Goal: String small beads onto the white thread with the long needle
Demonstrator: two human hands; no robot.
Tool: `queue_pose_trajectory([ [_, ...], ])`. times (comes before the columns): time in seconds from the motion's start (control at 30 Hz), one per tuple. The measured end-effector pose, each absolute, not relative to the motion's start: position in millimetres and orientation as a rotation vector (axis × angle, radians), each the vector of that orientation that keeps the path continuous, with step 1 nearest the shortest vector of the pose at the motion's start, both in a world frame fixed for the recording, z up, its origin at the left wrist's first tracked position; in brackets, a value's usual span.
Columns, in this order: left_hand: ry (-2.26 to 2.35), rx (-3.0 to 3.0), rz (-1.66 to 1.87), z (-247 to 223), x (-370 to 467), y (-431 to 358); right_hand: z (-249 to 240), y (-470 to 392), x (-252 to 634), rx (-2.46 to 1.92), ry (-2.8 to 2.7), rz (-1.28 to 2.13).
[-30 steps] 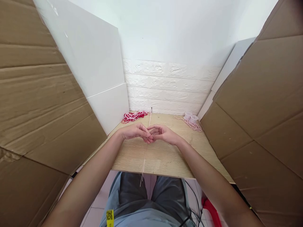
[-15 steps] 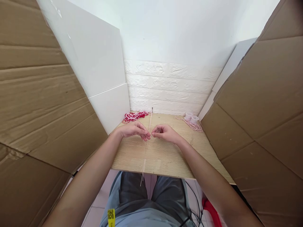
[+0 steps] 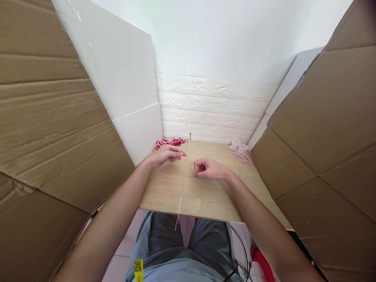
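Note:
A thin pale pink string (image 3: 184,176) runs taut down the wooden table, from a small dark hook (image 3: 190,134) at the wall to loose ends hanging over the front edge. My left hand (image 3: 167,155) is left of the string, its fingers pressed together and their tips touching or almost touching it. What those fingertips hold, if anything, is too fine to see. On the other side, my right hand (image 3: 210,168) has thumb and forefinger closed in a pinch, slightly apart from the string. A fine thread seems to be in that pinch, but its course is unclear.
Red and pink-white cord (image 3: 170,142) lies bundled at the back left. Two small clear plastic cups (image 3: 239,146) and a pink cord bundle (image 3: 242,157) are at the back right. Cardboard walls (image 3: 70,129) flank the wooden table (image 3: 211,199), and black cables (image 3: 245,258) hang below.
My hands have parted from their meeting point at the string. The left moved up and slightly left, the right moved right and slightly toward me. The view shifted a little.

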State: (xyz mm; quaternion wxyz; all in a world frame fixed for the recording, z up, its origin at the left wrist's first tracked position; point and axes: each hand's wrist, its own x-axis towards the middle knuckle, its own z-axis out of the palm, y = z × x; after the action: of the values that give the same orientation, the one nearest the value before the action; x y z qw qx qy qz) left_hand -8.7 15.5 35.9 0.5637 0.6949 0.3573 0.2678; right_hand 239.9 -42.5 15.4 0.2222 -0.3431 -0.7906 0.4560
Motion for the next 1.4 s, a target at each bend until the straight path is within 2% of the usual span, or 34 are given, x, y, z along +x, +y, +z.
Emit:
queue_pose_trajectory([
  [0.2,0.924,1.73,0.574,33,-8,16,9,-43,236,-1.001,-2.269,1.224],
  [0.53,1.142,2.073,0.493,22,-8,19,-7,-45,216,-1.189,-2.293,0.794],
  [0.73,1.081,2.146,0.411,22,-12,19,-12,-44,209,-1.281,-2.264,0.599],
  [1.4,0.922,2.231,0.179,18,0,11,-13,-45,205,-1.267,-2.23,0.586],
])
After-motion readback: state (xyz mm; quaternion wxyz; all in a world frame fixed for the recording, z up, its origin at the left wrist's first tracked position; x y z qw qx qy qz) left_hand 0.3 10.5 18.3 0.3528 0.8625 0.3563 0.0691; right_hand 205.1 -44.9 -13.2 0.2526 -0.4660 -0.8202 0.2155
